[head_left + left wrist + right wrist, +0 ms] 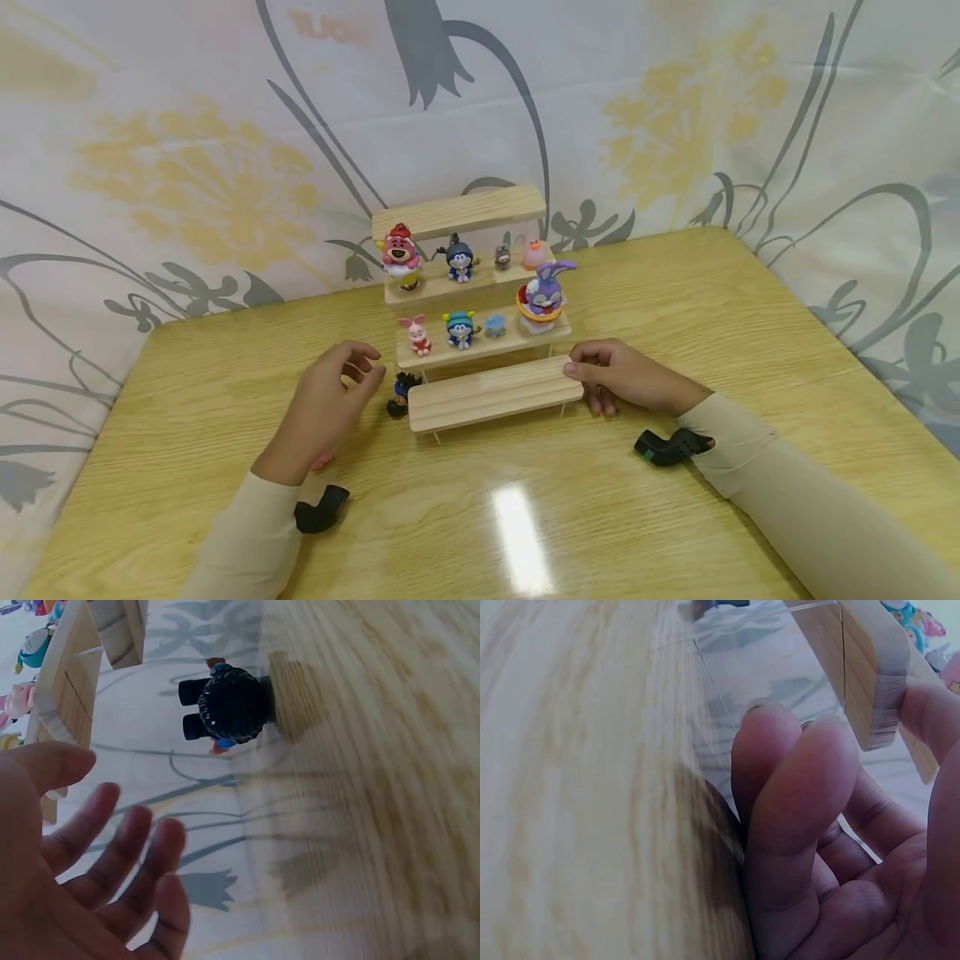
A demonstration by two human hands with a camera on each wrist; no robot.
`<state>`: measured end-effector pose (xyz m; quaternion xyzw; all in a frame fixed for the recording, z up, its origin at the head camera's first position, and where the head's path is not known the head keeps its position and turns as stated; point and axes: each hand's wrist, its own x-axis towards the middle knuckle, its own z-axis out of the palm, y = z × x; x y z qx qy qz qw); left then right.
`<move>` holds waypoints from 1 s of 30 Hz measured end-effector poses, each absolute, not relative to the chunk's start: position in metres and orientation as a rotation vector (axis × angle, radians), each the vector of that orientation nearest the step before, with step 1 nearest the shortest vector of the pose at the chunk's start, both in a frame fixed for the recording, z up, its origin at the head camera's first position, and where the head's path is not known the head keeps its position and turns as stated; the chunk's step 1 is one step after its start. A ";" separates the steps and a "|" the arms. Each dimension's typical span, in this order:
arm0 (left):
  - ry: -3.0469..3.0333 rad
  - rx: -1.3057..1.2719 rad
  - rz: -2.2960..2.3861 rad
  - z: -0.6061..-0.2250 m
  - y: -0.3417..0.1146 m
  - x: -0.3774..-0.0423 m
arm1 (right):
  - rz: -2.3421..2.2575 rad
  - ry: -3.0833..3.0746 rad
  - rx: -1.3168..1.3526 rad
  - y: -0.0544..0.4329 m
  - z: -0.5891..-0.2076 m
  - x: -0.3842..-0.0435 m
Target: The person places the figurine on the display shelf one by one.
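A tiered wooden display stand (495,392) stands on the table with small figurines on its middle tiers. My right hand (626,375) holds the right end of its lowest plank; the thumb lies on the plank's edge, and the other fingers bend below it, as the right wrist view shows. My left hand (333,400) hovers off the stand's left end, fingers loosely bent with nothing between them. Between that hand and the plank, a black and blue figurine (234,705) is on the table, apart from the fingers.
The upper tiers carry a pink bear figurine (401,260), a purple rabbit figurine (545,296), a pink piglet figurine (417,335) and several others. A small pink thing (322,461) lies partly hidden by my left wrist. Patterned cloth (480,100) hangs behind the table.
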<state>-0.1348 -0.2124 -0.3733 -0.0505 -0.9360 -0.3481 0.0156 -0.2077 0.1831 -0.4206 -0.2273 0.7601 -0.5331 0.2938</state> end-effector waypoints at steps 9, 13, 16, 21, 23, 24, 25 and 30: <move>-3.091 -0.123 -1.059 -0.379 -0.215 -0.134 | -1.420 2.005 -0.595 0.180 -0.421 -0.210; -3.129 -0.165 -1.035 -0.381 -0.214 -0.136 | -1.416 2.008 -0.586 0.182 -0.422 -0.209; -3.150 -0.182 -1.017 -0.382 -0.213 -0.136 | -1.418 2.015 -0.592 0.183 -0.421 -0.209; -3.162 -0.176 -1.036 -0.385 -0.211 -0.136 | -1.416 2.022 -0.594 0.183 -0.421 -0.208; -3.166 -0.182 -1.042 -0.386 -0.211 -0.136 | -1.413 2.022 -0.590 0.183 -0.421 -0.207; -3.169 -0.189 -1.040 -0.387 -0.210 -0.135 | -1.411 2.025 -0.588 0.184 -0.421 -0.207; -3.172 -0.196 -1.037 -0.387 -0.210 -0.135 | -1.413 2.023 -0.587 0.184 -0.421 -0.206; -3.187 -0.197 -1.007 -0.389 -0.210 -0.136 | -1.419 2.021 -0.581 0.183 -0.421 -0.207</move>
